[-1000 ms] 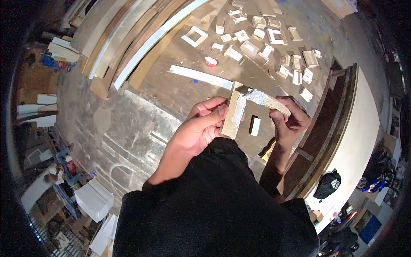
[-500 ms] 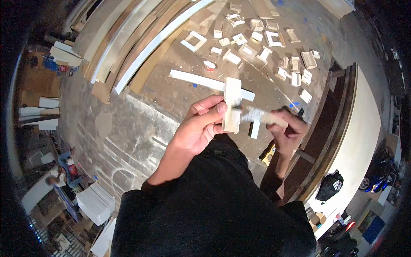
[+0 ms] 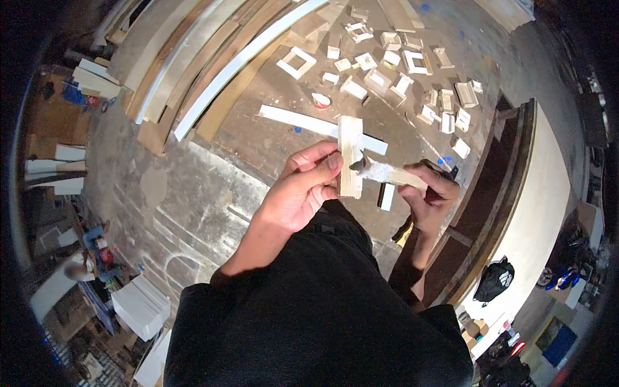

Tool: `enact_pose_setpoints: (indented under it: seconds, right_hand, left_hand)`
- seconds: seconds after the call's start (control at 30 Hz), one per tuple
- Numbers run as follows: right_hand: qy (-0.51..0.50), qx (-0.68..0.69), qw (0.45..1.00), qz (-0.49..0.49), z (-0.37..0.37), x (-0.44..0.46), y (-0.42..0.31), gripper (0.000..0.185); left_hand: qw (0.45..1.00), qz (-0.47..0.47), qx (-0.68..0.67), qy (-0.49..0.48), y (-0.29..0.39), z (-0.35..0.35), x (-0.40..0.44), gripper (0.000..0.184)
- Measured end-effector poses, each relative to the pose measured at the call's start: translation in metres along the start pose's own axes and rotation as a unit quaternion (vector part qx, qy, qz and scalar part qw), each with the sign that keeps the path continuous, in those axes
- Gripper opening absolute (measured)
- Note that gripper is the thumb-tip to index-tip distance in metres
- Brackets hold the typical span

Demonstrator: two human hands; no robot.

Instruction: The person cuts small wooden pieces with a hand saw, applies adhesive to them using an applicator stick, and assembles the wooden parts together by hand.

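Observation:
My left hand is closed round a small pale wooden block, with the thumb on its near face and the block held upright. In my right hand is a paintbrush with a wooden handle and a whitish, smeared middle. Its dark tip meets the right side of the block, or comes very close to it. Both hands are above the floor, in front of my black shirt.
Beyond my hands a white strip lies on the floor, near a small red-and-white tub. Several small wooden frames are scattered farther off. Long boards lie at left. A bench with a black bag stands at right.
The brush was blurred by motion and now appears sharper, its tip against or near the block. My left hand and the block have barely moved.

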State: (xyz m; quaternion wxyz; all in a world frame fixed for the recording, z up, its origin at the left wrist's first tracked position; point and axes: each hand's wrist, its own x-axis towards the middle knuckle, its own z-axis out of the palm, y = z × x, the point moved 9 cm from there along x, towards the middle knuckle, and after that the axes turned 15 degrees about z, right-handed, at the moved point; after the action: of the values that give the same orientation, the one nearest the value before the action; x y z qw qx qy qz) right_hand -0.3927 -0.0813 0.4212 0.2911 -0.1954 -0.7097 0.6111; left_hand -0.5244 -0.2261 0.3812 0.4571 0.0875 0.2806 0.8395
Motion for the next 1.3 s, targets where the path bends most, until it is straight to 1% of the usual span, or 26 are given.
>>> enact_pose_setpoints:
  seconds: [0.03, 0.1, 0.17, 0.23, 0.3, 0.33, 0.4, 0.47, 0.5, 0.53, 0.57, 0.67, 0.7, 0.77, 0.8, 0.83, 0.9, 0.97, 1.0, 1.07, 1.1, 1.17, 1.2, 1.23, 1.27, 1.3]
  right_hand:
    - [0.018, -0.019, 0.999, 0.036, 0.002, 0.003, 0.004, 0.034]
    - [-0.004, -0.02, 1.0, 0.014, 0.011, 0.006, 0.002, 0.031]
    - [-0.059, 0.0, 0.998, -0.006, 0.024, 0.005, 0.0, 0.032]
    - [-0.072, -0.012, 0.997, 0.015, 0.029, 0.006, 0.007, 0.036]
    - [-0.038, 0.051, 0.998, 0.002, 0.025, 0.008, 0.01, 0.033]
    - [-0.038, 0.05, 0.998, 0.002, 0.027, 0.01, 0.01, 0.033]
    - [0.001, 0.004, 0.996, 0.093, 0.029, 0.016, 0.025, 0.033]
    - [-0.023, 0.005, 0.998, 0.066, 0.041, 0.02, 0.017, 0.033]
    - [-0.048, 0.008, 0.998, 0.04, 0.049, 0.023, 0.012, 0.033]
    - [-0.07, -0.019, 0.995, 0.064, 0.052, 0.023, 0.018, 0.033]
    - [-0.073, -0.02, 0.995, 0.062, 0.053, 0.021, 0.02, 0.033]
    - [-0.056, 0.081, 0.992, 0.08, 0.053, 0.023, 0.03, 0.033]
    - [-0.056, 0.08, 0.992, 0.08, 0.059, 0.026, 0.03, 0.033]
    - [0.013, 0.055, 0.993, 0.103, 0.061, 0.033, 0.035, 0.034]
    - [-0.006, 0.018, 0.996, 0.092, 0.067, 0.036, 0.03, 0.033]
    - [-0.008, 0.017, 0.996, 0.091, 0.069, 0.039, 0.03, 0.033]
    - [-0.072, 0.026, 0.992, 0.101, 0.078, 0.039, 0.031, 0.032]
    - [-0.074, 0.033, 0.992, 0.095, 0.081, 0.04, 0.038, 0.033]
    - [-0.054, 0.055, 0.992, 0.095, 0.08, 0.045, 0.038, 0.033]
    - [-0.025, 0.084, 0.991, 0.097, 0.082, 0.055, 0.034, 0.032]
    - [-0.026, 0.083, 0.991, 0.098, 0.087, 0.063, 0.032, 0.032]
    - [-0.041, 0.048, 0.996, 0.061, 0.099, 0.075, 0.023, 0.03]
    - [-0.04, -0.004, 0.997, 0.072, 0.101, 0.079, 0.028, 0.031]
    - [-0.044, -0.004, 0.997, 0.071, 0.106, 0.084, 0.03, 0.031]
    - [-0.016, 0.021, 0.997, 0.077, 0.105, 0.089, 0.033, 0.031]
    - [0.01, 0.046, 0.995, 0.084, 0.103, 0.093, 0.035, 0.031]
  left_hand:
    - [1.0, 0.003, 0.002, 0.01, 0.003, 0.0, 0.0, 0.026]
    - [1.0, 0.011, 0.003, 0.018, 0.009, -0.002, 0.002, 0.026]
    - [0.998, 0.008, 0.026, 0.065, 0.013, -0.014, 0.004, 0.026]
    - [0.999, 0.017, -0.005, 0.048, 0.015, -0.024, 0.004, 0.027]
    - [0.999, 0.024, -0.034, 0.031, 0.017, -0.03, 0.005, 0.028]
    - [0.998, 0.032, -0.047, 0.028, 0.019, -0.032, 0.005, 0.028]
    - [0.997, 0.04, -0.062, 0.023, 0.023, -0.031, 0.005, 0.028]
    - [0.997, 0.028, 0.012, 0.07, 0.029, -0.039, 0.006, 0.028]
    - [0.997, 0.032, 0.01, 0.069, 0.034, -0.039, 0.008, 0.028]
    - [0.996, 0.033, 0.018, 0.077, 0.038, -0.04, 0.009, 0.028]
    - [0.995, 0.033, 0.026, 0.085, 0.041, -0.042, 0.01, 0.028]
    - [0.996, 0.035, 0.021, 0.079, 0.046, -0.048, 0.012, 0.028]
    - [0.996, 0.034, 0.02, 0.079, 0.047, -0.047, 0.012, 0.028]
    - [0.996, 0.039, 0.034, 0.07, 0.053, -0.045, 0.014, 0.026]
    - [0.996, 0.039, 0.032, 0.071, 0.054, -0.048, 0.015, 0.026]
    - [0.996, 0.041, 0.027, 0.07, 0.055, -0.053, 0.016, 0.025]
    - [0.996, 0.051, 0.02, 0.071, 0.06, -0.067, 0.019, 0.024]
    - [0.995, 0.06, -0.01, 0.08, 0.064, -0.08, 0.019, 0.029]
    - [0.995, 0.061, -0.012, 0.081, 0.067, -0.083, 0.018, 0.029]
    - [0.997, 0.035, 0.039, 0.05, 0.069, -0.086, 0.017, 0.03]
    - [0.997, 0.036, 0.037, 0.051, 0.071, -0.086, 0.017, 0.03]
    - [0.992, 0.002, 0.121, 0.044, 0.074, -0.087, 0.014, 0.034]
    - [0.992, 0.006, 0.12, 0.045, 0.078, -0.088, 0.015, 0.034]
    - [0.991, 0.002, 0.129, 0.022, 0.08, -0.086, 0.015, 0.035]
    - [0.991, -0.001, 0.137, 0.0, 0.081, -0.083, 0.015, 0.037]
    - [0.991, 0.002, 0.135, 0.003, 0.082, -0.084, 0.014, 0.037]
